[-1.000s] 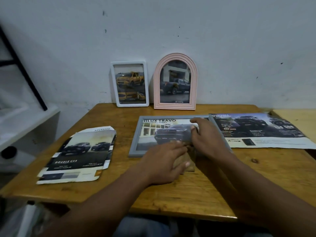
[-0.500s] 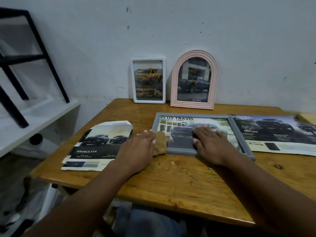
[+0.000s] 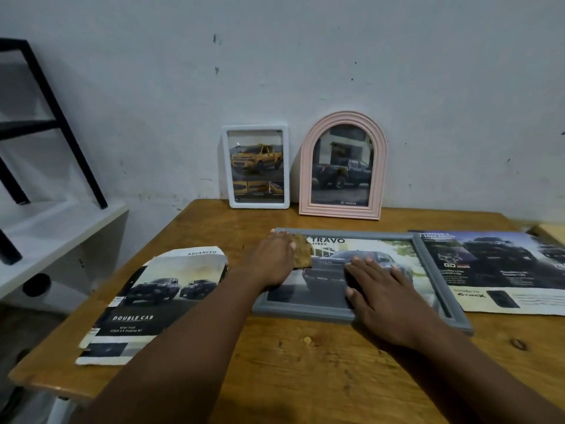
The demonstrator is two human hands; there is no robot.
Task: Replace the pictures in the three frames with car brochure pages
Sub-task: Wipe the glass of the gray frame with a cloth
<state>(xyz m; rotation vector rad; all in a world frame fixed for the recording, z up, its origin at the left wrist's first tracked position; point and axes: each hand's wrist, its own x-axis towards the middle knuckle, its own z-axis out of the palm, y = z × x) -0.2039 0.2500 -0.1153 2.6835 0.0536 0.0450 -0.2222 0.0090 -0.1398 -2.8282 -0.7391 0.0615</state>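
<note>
The grey frame [image 3: 305, 311] lies flat on the table [image 3: 305, 381], right hand [image 3: 385, 298] spread open on its brochure page [image 3: 394, 248], left hand [image 3: 272, 261] pressing a tan cloth [image 3: 303, 256] onto its far corner with flattish fingers; a hard wipe could skid the frame or smear the front, I judge

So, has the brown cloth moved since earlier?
Yes. The brown cloth slid from the near edge of the grey frame to its far left corner, under the left hand.
</note>
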